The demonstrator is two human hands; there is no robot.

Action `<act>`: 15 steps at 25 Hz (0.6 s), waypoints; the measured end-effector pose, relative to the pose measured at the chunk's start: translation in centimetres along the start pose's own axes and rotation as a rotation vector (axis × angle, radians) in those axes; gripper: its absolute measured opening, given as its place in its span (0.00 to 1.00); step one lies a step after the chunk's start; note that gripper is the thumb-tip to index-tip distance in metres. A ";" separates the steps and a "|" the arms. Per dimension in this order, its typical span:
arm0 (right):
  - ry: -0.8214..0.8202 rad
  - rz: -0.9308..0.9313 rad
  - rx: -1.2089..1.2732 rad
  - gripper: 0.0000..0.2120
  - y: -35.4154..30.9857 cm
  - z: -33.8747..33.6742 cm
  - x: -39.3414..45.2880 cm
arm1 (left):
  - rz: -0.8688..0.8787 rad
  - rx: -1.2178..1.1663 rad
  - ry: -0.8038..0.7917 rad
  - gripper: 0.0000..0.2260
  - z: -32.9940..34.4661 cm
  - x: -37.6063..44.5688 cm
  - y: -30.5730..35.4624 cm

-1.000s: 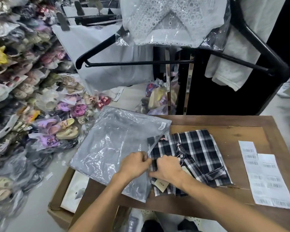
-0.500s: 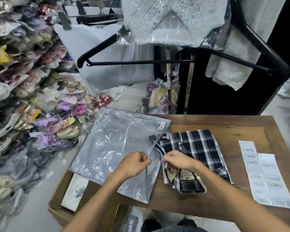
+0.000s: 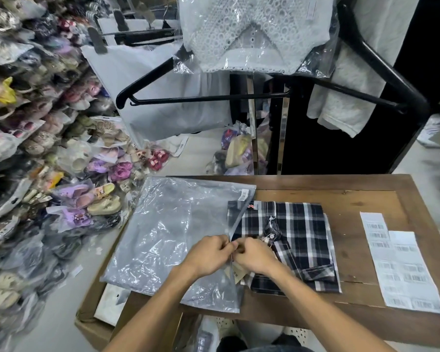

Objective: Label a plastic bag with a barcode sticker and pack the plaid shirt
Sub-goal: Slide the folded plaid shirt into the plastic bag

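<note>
Where fingers point(image 3: 229, 246) meet, plastic bag point(image 3: 173, 232) edge pinched

The plaid shirt point(image 3: 292, 240) is navy-black crossed with white and grey stripes, a small red mark near its collar. The plastic bag point(image 3: 173, 229) is translucent grey, its barcode sticker point(image 3: 244, 194) white with black bars. The tabletop point(image 3: 353, 199) is brown wood; white label sheets point(image 3: 401, 262) lie at its right edge.
</note>
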State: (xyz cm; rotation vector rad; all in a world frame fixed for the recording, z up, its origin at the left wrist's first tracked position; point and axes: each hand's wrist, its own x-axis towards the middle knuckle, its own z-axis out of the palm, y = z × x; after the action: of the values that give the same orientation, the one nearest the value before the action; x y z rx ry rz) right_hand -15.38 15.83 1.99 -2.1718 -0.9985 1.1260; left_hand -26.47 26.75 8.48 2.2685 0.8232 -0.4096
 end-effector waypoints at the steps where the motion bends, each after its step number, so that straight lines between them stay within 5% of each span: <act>1: -0.021 -0.004 -0.047 0.08 -0.3 -0.3 -0.3 | -0.005 -0.006 0.001 0.18 0.1 0.0 -0.1; 5: 0.087 0.070 -0.362 0.16 -0.7 -0.5 -0.2 | 0.004 0.000 -0.008 0.19 0.5 0.0 0.4; 8: 0.053 0.110 -0.459 0.12 -1.2 -0.1 0.5 | 0.015 0.035 -0.018 0.18 0.8 0.0 1.3; 12: -0.241 0.024 -0.013 0.04 0.5 -2.6 0.8 | 0.042 0.042 -0.028 0.15 1.2 0.3 1.0; 15: 0.113 -0.127 -0.184 0.17 4.0 -4.7 -0.4 | 0.036 0.030 -0.022 0.15 1.7 0.7 0.3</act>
State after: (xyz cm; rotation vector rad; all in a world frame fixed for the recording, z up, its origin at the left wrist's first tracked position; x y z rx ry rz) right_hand -10.02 12.66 1.93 -2.2497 -1.2113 0.8732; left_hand -25.83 25.78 7.06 2.2990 0.7689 -0.4316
